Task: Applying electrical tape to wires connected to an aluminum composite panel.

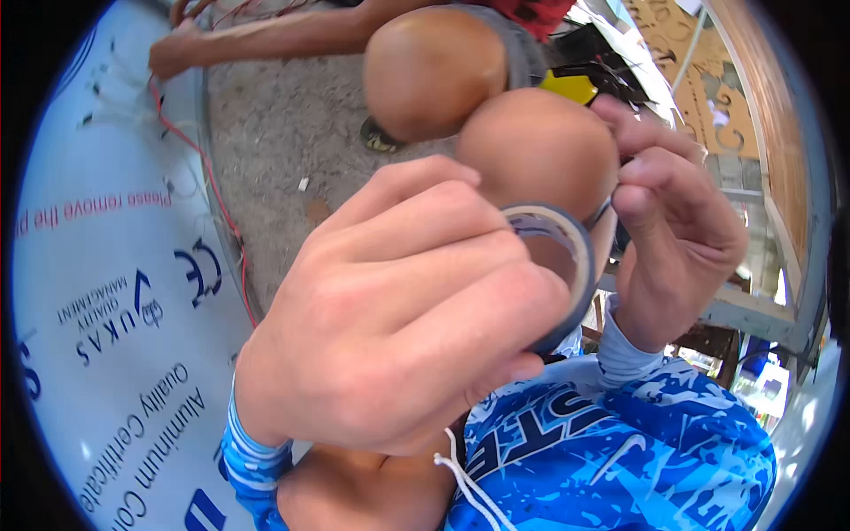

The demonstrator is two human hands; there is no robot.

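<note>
My left hand (390,310) reaches across the middle, fingers curled around a roll of dark tape (582,257) with a pale inner core. The roll's open side shows beyond my knuckles, and my thumb is partly hidden below it. To the right, my right hand (677,234) is raised, thumb and forefinger pressed together in a pinch. A thin dark strip (606,209) shows between the roll and those fingertips. I cannot tell whether it is the tape's loose end. Whatever the pinch holds is too small to make out.
Another person's bare knees (540,146) are close beyond my hands, and that person's hand (175,51) reaches to a film-covered panel (115,265) at left. Red wire (212,177) runs along its edge. A yellow object (569,87) and cut-out brown sheet (699,97) lie at far right.
</note>
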